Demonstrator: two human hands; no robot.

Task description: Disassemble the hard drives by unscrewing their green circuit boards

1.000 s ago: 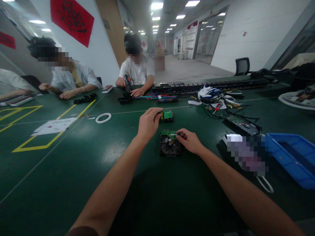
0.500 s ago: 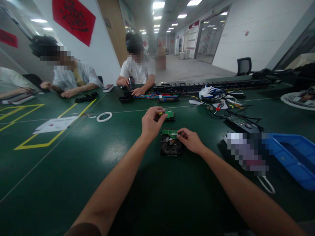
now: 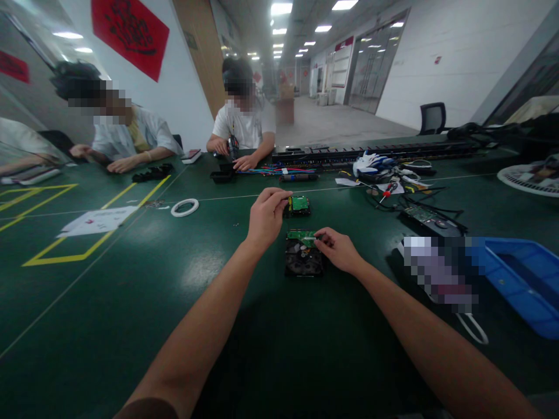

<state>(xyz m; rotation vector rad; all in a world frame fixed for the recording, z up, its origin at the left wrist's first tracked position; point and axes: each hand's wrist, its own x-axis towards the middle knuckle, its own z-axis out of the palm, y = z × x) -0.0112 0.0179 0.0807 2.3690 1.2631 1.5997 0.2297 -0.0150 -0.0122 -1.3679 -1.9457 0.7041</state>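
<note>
A black hard drive (image 3: 303, 258) with a green circuit board on its far end lies on the dark green table (image 3: 131, 302) in front of me. My right hand (image 3: 337, 250) rests at the drive's right edge, fingers pinched on a thin light-coloured tool over the board. A second, smaller hard drive (image 3: 299, 205) with a green board lies just beyond. My left hand (image 3: 264, 216) is curled beside it, fingertips pinched at its left edge; what they hold is too small to make out.
Two people sit across the table; one grips a power screwdriver (image 3: 233, 146). A white tape ring (image 3: 184, 207), paper sheet (image 3: 96, 220), coloured cables (image 3: 279, 171), gloves (image 3: 369, 162), tools and a circuit board (image 3: 425, 216) lie about. A blue bin (image 3: 519, 279) stands at right.
My left hand dipped toward the far drive, then drew back slightly with fingertips still pinched at its left edge. The right hand has stayed on the near drive.
</note>
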